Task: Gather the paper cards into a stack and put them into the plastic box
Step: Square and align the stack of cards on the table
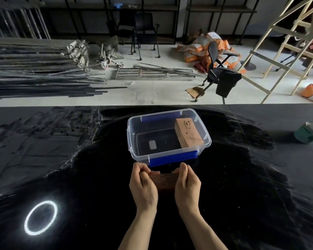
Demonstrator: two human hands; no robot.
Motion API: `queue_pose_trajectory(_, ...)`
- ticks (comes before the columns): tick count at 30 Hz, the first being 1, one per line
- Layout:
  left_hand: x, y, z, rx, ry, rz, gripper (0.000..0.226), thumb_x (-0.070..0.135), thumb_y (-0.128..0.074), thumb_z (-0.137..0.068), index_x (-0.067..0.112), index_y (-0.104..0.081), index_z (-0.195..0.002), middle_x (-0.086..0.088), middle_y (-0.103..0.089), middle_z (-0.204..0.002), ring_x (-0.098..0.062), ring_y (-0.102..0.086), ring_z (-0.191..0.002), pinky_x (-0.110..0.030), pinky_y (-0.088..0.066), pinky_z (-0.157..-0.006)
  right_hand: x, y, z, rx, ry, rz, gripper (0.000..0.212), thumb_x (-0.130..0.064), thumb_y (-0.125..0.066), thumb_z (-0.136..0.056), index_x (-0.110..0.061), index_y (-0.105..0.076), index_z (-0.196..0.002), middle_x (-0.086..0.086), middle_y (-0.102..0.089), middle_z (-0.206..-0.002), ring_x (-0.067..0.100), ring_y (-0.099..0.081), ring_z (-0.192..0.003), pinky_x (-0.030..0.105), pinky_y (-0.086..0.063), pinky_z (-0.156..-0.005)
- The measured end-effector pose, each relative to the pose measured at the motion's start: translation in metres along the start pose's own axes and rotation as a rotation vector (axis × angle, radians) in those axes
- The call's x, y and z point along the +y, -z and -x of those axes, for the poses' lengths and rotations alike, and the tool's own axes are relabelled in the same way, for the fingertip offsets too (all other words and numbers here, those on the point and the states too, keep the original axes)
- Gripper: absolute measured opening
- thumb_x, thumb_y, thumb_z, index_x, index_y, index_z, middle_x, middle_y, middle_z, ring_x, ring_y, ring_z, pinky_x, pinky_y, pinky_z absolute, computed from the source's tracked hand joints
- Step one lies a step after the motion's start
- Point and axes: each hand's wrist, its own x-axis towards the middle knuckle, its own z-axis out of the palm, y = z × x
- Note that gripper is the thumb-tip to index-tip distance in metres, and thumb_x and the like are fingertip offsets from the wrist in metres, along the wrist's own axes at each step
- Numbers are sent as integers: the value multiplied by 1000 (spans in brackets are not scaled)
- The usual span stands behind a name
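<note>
A clear plastic box (pixel 133 141) with blue latches stands open on the black table, just beyond my hands. Inside it, against the right wall, leans a stack of brown paper cards (pixel 188 131). Another stack of brown cards (pixel 163 180) stands on edge just in front of the box's near blue latch. My left hand (pixel 143 184) grips its left end and my right hand (pixel 187 184) grips its right end, fingers curled over the top. The stack's lower part is hidden by shadow.
A green and white container (pixel 308 132) sits at the table's right edge. A bright ring of light (pixel 40 217) reflects on the glossy black table (pixel 242 177) at the near left. Beyond the far edge lie metal bars, chairs and a wooden frame on the floor.
</note>
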Motion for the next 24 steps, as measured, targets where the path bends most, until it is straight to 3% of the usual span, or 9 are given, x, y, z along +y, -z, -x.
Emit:
queue_pose_trajectory(3, -3, 6, -4, -95, -56, -100, 32, 3, -36, -104, 22, -53, -86, 0, -71, -83, -9, -72, -80, -32, -62, -79, -2, 0, 0, 20, -17, -10, 41, -26, -44, -109, -16, -62, -74, 7, -67, -67, 24, -61, -64, 30, -51, -54)
queue_pose_trajectory(5, -1, 17, -5, -191, -161, -236, 25, 20, -37, -106, 31, -55, -92, 10, -73, -84, -3, -71, -82, -32, -63, -77, -4, 0, 1, 35, -23, -21, 42, -26, -43, -109, -15, -63, -74, 5, -66, -66, 23, -60, -63, 23, -48, -53)
queue_pose_trajectory(7, 8, 34, -5, -322, -290, -367, 19, 40, -38, -101, 36, -57, -101, 16, -70, -93, -2, -68, -87, -33, -61, -79, -5, -1, 2, 35, -30, -31, 43, -27, -42, -109, -15, -63, -74, 6, -67, -66, 23, -61, -61, 25, -50, -53)
queue_pose_trajectory(10, 25, 52, -6, -549, -545, -660, 39, 53, -49, -89, 38, -54, -125, 22, -60, -122, 2, -55, -115, -27, -48, -102, -4, -1, 2, 18, -32, -57, 44, -28, -42, -110, -15, -63, -73, 7, -67, -65, 22, -62, -56, 35, -54, -56)
queue_pose_trajectory(13, 44, 46, -8, -770, -674, -939, 70, 45, -63, -82, 40, -37, -147, 18, -51, -143, -5, -47, -134, -30, -38, -118, -6, -1, 2, 25, -48, -88, 46, -26, -42, -110, -12, -62, -72, 4, -66, -63, 7, -57, -54, 26, -50, -54)
queue_pose_trajectory(17, 55, 33, -12, -781, -679, -1049, 60, 26, -70, -86, 35, -46, -140, 12, -62, -136, -11, -58, -126, -31, -48, -110, -9, 0, 3, 20, -84, -112, 44, -25, -43, -110, -11, -63, -73, 2, -66, -63, 4, -58, -54, 21, -51, -54)
queue_pose_trajectory(21, 56, 33, -14, -798, -621, -1048, 56, 25, -72, -86, 33, -50, -137, 11, -65, -134, -13, -62, -124, -32, -50, -107, -12, 0, 2, -12, -109, -127, 45, -29, -44, -109, -13, -65, -73, 9, -71, -70, 12, -63, -58, 36, -56, -61)
queue_pose_trajectory(24, 58, 35, -14, -802, -571, -973, 56, 28, -75, -84, 36, -52, -134, 14, -67, -130, -11, -65, -119, -32, -52, -107, -22, 12, 2, -63, -92, -164, 36, -33, -51, -107, -15, -70, -82, 10, -74, -79, 26, -71, -72, 46, -61, -70)
